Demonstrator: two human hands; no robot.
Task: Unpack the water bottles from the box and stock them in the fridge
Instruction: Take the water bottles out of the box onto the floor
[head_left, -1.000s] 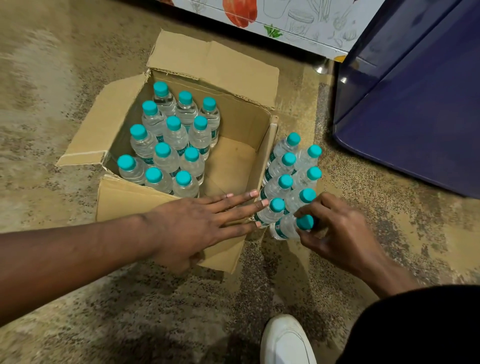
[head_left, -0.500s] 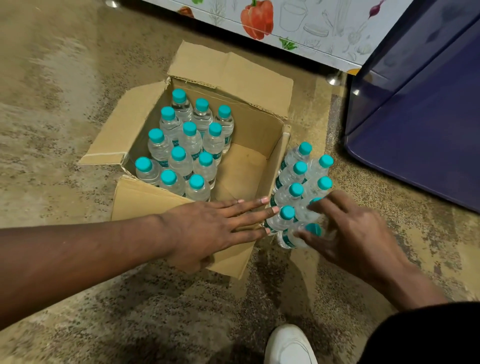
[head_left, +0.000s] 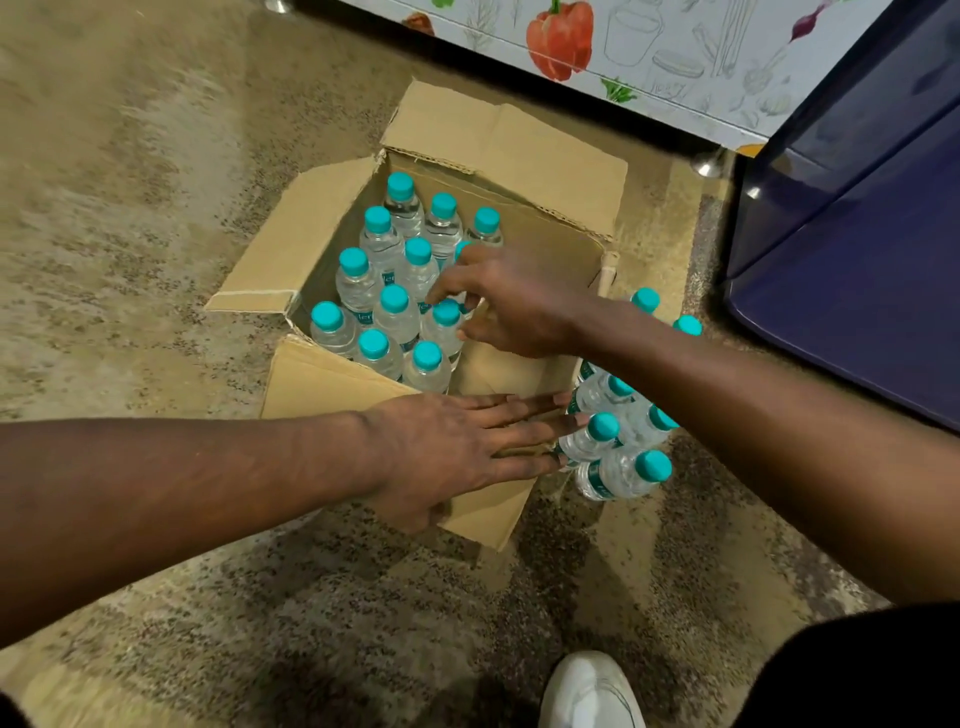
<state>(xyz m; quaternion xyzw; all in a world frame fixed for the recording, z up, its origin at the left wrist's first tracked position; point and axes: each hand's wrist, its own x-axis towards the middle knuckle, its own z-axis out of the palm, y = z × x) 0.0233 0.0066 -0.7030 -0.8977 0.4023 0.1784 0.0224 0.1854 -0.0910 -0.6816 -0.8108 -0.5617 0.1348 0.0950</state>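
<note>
Hovering in the box (head_left: 545, 249) at twelve o'clock, the right hand (head_left: 509, 306) curved parted fingers about a bottle cap (head_left: 447, 313), contact unclear, while the left hand (head_left: 457, 447) rested flat, fingers straight and together, on the near flap (head_left: 322, 384).

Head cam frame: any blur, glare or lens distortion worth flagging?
Head view: floor at left is motion-smeared, while the bottles in the box stay fairly sharp. Head view: pale glare on the blue door near its top-left corner. Head view: wide-angle stretch makes the left forearm loom large.
</note>
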